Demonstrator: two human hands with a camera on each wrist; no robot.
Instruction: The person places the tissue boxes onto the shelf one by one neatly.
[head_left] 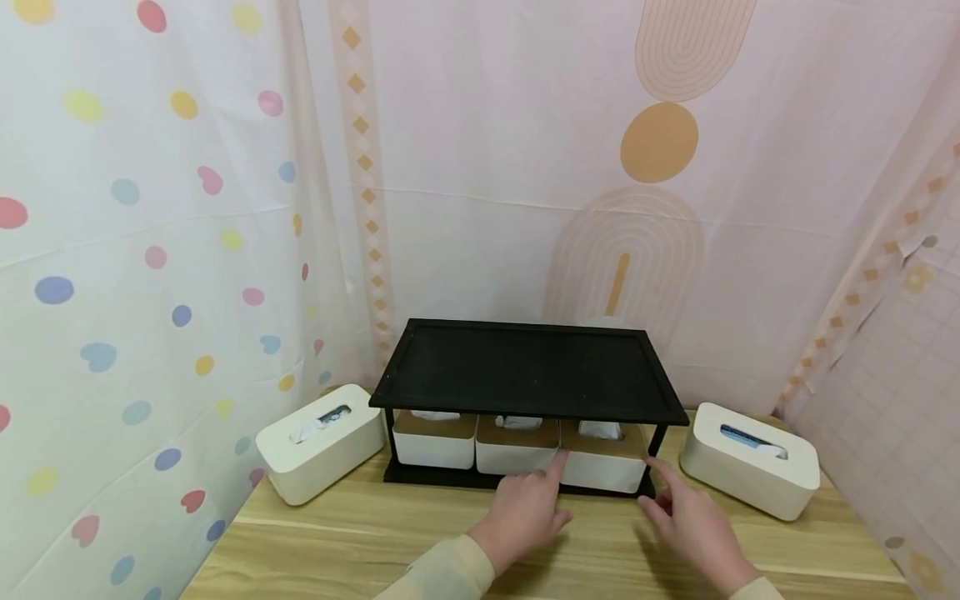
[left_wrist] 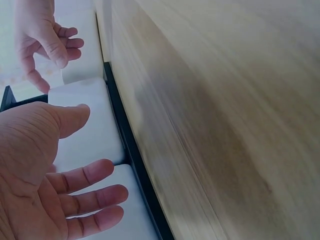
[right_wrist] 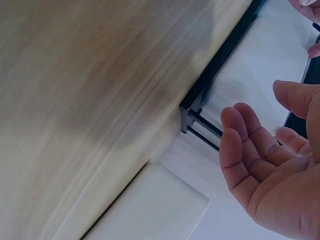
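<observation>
Three white tissue boxes with brown tops stand side by side in a black shelf rack (head_left: 525, 371): a left one (head_left: 433, 452), a middle one (head_left: 510, 459) and a right one (head_left: 603, 473). My left hand (head_left: 522, 510) reaches its index finger to the left front corner of the right box, by the seam with the middle box. At that box's other front corner, beside the rack's right post, is the index fingertip of my right hand (head_left: 693, 525). The thumb and other fingers of both hands are loosely bent, as the left wrist view and right wrist view show.
An all-white tissue box (head_left: 322, 467) sits angled left of the rack, and another white tissue box (head_left: 750, 483) sits angled to its right. All stand on a wood-grain table (head_left: 337, 554). Patterned curtains (head_left: 480, 167) hang behind and at both sides.
</observation>
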